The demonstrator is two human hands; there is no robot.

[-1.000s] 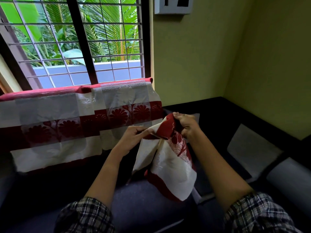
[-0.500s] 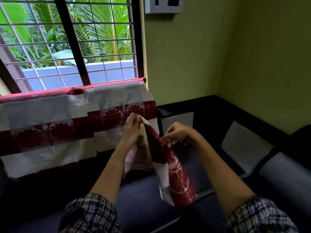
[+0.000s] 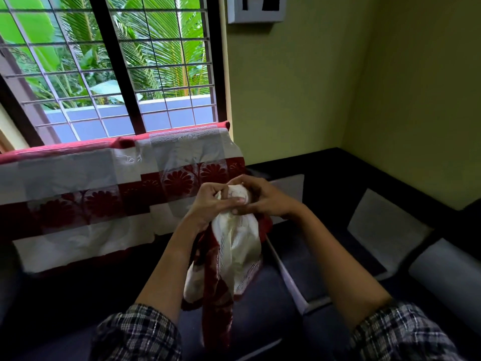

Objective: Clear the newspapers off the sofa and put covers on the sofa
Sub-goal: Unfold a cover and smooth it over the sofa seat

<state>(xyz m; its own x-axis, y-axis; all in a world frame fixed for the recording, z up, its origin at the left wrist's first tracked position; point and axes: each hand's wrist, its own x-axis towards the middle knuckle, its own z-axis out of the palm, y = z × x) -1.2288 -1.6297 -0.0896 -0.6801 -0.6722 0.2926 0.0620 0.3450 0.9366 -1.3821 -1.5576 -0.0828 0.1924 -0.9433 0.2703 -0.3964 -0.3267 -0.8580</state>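
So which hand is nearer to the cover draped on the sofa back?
Left. The left hand is in front of the right end of the draped cover; the right hand is beyond that end, further right.

Left hand point(image 3: 208, 203), right hand point(image 3: 266, 200), fingers point(image 3: 212, 189) curled.

A: Wall frame point(image 3: 256, 9), above the bunched cover point(image 3: 234, 243)?
B: Cut by top edge; markings unreadable.
A: Draped cover point(image 3: 78, 199), left of it?
B: Runs off left edge. Bunched cover's top partly hidden under left hand point(image 3: 210, 201) and right hand point(image 3: 263, 201).
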